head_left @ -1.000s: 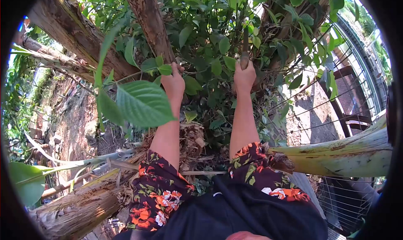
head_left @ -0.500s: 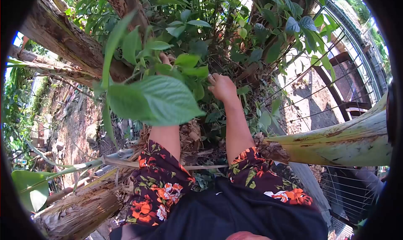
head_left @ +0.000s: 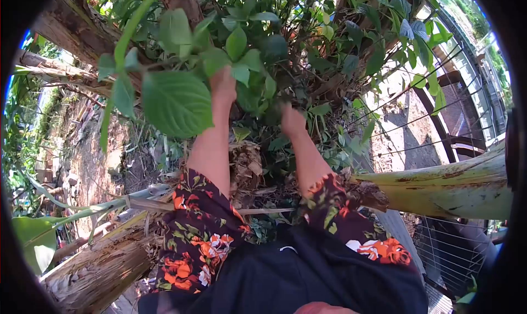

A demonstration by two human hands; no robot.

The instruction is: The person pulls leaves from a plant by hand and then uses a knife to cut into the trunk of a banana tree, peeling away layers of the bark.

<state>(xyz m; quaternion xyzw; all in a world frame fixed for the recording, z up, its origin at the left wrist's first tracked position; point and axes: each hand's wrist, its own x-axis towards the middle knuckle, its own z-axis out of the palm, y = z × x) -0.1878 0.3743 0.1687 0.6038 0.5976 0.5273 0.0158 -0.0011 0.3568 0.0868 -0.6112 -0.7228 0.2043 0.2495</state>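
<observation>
Your left hand (head_left: 223,84) and blurry right hand (head_left: 292,120) are reaching into the leaves (head_left: 236,43), can't tell either grip tbh.

Outdoor plot, overgrown garden type, seen by me remotely through the head camera. I count as evidence: dense green foliage (head_left: 236,42), sunlit in patches; one thick brown trunk (head_left: 90,34), leaning, upper left; one peeling log-like stem (head_left: 104,259), lower left; one pale green-yellow stem (head_left: 444,196), right; one ragged stump (head_left: 246,165), centre. Ground: bare earth (head_left: 99,160), brown, in sun and shade. Built items, right side: wire grid (head_left: 450,253), fence-like; dark-framed mesh panel (head_left: 463,108), exact kind unclear to me. Light: strong daylight. I class the place as a garden or yard beside fencing.
</observation>
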